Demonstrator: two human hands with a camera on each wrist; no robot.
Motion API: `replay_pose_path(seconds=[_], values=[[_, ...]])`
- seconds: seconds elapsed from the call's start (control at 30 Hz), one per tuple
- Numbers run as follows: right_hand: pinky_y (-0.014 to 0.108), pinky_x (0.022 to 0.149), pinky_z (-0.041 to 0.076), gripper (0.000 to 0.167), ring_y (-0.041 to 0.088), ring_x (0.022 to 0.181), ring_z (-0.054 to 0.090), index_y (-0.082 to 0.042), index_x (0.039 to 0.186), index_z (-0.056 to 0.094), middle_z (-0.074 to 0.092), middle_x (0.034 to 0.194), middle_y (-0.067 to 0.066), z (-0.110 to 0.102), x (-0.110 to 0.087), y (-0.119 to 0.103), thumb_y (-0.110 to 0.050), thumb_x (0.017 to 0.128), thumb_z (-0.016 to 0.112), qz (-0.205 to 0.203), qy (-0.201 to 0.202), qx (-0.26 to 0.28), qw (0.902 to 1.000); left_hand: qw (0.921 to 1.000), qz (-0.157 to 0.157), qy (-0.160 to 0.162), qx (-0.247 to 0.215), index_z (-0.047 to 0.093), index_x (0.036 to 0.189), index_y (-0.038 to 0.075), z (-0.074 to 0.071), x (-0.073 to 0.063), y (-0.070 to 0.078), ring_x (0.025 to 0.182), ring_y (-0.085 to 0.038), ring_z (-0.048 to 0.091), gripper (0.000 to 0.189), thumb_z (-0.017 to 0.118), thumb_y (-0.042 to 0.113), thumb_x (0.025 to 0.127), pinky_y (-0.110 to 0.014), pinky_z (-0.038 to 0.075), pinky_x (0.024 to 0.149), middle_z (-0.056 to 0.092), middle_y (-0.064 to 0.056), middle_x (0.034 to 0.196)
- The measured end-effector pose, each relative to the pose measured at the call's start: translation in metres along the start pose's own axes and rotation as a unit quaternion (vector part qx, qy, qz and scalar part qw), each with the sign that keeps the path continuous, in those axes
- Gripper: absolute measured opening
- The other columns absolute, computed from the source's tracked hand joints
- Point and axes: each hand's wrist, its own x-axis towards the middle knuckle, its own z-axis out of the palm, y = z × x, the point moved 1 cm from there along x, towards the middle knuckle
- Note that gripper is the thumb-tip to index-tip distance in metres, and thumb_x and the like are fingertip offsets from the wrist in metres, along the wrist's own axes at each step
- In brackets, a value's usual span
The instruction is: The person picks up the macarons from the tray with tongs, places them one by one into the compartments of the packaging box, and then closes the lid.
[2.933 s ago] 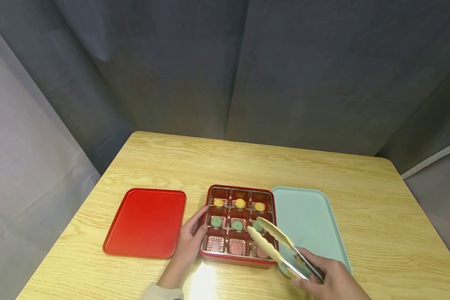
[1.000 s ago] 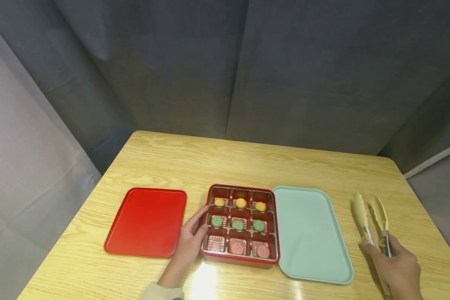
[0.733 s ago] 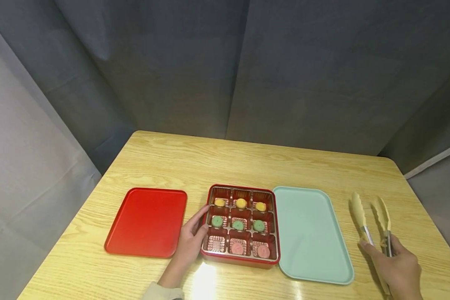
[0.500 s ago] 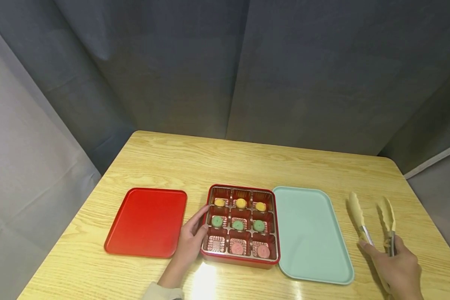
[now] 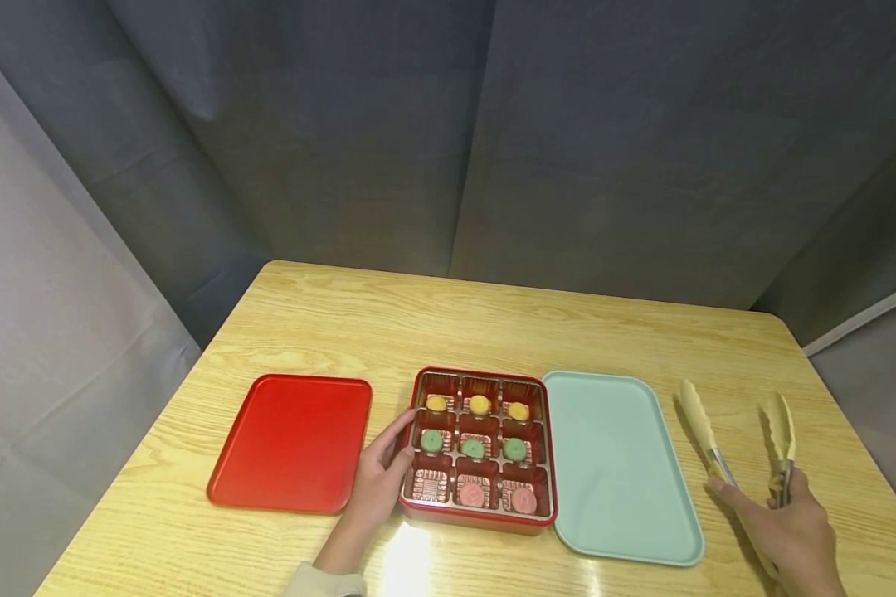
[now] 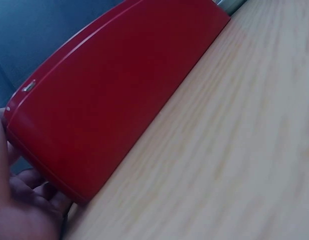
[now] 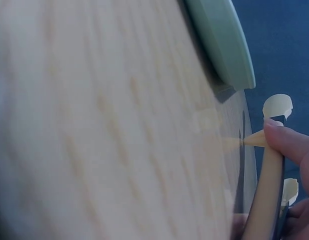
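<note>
In the head view, a red square box [image 5: 478, 524] stands mid-table, its brown insert divided into compartments. The far row holds yellow discs [image 5: 479, 405], the middle row green discs [image 5: 474, 448], and two pink discs [image 5: 472, 495] lie in the near row. Nothing lies in its near-left compartment. My left hand [image 5: 377, 481] rests against the box's left side, fingers along the wall and thumb near the rim; the left wrist view shows it at a corner of the box [image 6: 114, 85]. My right hand [image 5: 791, 531] grips a pair of tongs [image 5: 719, 464], arms spread apart, nothing between the cream tips.
A flat red tray [image 5: 291, 444] lies on the wooden table [image 5: 388, 319], left of the box. The pale green tray [image 5: 620, 464] sits between the box and the tongs, touching or nearly touching the box. Dark curtains [image 5: 448, 141] hang behind the table.
My right hand has carried the tongs from over the box to the right of the green tray. Over the last second the tongs' arms have spread wider. My left hand has stayed put.
</note>
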Motion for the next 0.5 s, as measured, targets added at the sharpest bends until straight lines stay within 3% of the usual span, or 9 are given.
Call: replay_pose_path(seconds=[0.13,0.5], values=[[0.073,0.094,0.032,0.127,0.067,0.121,0.021,0.003,0.144,-0.018,0.010,0.141,0.047,-0.0008,0.0015,-0.0005,-0.071,0.075,0.057,0.005,-0.012,-0.007,0.9999,1.0000,0.000,0.000,0.000,0.046,0.140,0.012,-0.0005,-0.0002,-0.0003,0.136,-0.025,0.037,0.053,0.049,-0.004,0.090,-0.018,0.042,0.101,0.036,-0.007,0.150],[0.073,0.093,0.032,0.128,0.067,0.120,0.020,0.010,0.141,-0.020,0.007,0.139,0.048,-0.0024,0.0037,-0.0003,-0.072,0.076,0.054,-0.005,-0.032,-0.019,0.9993,0.9999,-0.012,0.002,-0.004,0.045,0.140,0.013,0.0004,0.0010,-0.0014,0.134,-0.029,0.040,0.052,0.049,-0.002,0.090,-0.020,0.049,0.093,0.034,-0.009,0.151]])
